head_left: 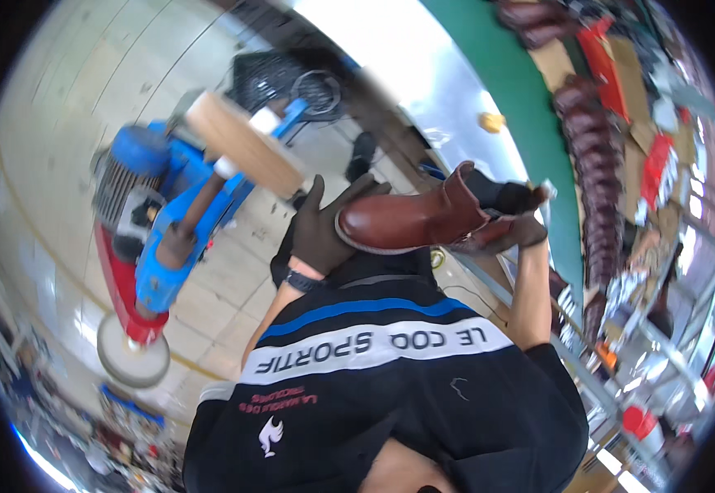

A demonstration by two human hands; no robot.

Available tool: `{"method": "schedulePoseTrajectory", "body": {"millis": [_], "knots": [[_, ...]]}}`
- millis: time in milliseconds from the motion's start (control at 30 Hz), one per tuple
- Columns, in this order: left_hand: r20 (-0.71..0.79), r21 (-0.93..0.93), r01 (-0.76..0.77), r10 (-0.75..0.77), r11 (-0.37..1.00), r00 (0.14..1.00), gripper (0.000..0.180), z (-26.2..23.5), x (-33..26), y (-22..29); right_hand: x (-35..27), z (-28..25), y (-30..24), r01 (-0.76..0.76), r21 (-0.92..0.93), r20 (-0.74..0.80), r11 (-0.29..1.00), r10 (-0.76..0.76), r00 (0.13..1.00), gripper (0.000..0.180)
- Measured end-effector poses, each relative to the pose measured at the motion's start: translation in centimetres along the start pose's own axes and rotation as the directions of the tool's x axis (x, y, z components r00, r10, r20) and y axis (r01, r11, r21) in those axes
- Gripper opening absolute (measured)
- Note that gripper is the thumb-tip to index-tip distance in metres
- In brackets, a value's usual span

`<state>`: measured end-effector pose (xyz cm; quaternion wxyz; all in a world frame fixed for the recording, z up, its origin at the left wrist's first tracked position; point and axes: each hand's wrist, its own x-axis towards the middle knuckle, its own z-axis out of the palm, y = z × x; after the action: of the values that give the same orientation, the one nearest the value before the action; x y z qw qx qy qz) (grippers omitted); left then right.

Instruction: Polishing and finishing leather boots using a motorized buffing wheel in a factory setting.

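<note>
A person in a dark shirt held a brown leather ankle boot (pixel 423 220) between two dark-gloved hands. The left hand (pixel 325 226) cupped its toe; the right hand (pixel 512 222) gripped its heel and ankle opening. A blue polishing machine (pixel 172 214) stood well beyond the left hand.

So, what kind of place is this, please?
Probably a shoe workshop or factory: a blue buffing machine with a tan wheel, a row of dark brown boots, and a glossy brown leather boot in gloved hands.

boot (pixel 411 220): glossy reddish-brown | gloves (pixel 318 230): black | buffing machine (pixel 160 222): blue, red
</note>
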<state>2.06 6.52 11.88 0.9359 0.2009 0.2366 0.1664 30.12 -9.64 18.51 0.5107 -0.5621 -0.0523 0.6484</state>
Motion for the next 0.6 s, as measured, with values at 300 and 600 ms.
{"method": "schedulePoseTrajectory", "body": {"millis": [300, 600], "knots": [[0.454, -0.18, 0.846, -0.721, 0.502, 0.524, 0.051, 15.0, 6.2, 3.4, 5.7, -12.5, -5.3, 0.575, -0.35, 0.028, 0.74, -0.605, 0.796, 0.043], [0.299, -0.07, 0.504, -0.464, 0.861, 0.834, 0.052, 20.6, 17.6, -1.6, 6.1, -9.3, -6.3, 0.665, 0.397, -0.289, 0.633, -0.601, 0.745, 0.05]]}}
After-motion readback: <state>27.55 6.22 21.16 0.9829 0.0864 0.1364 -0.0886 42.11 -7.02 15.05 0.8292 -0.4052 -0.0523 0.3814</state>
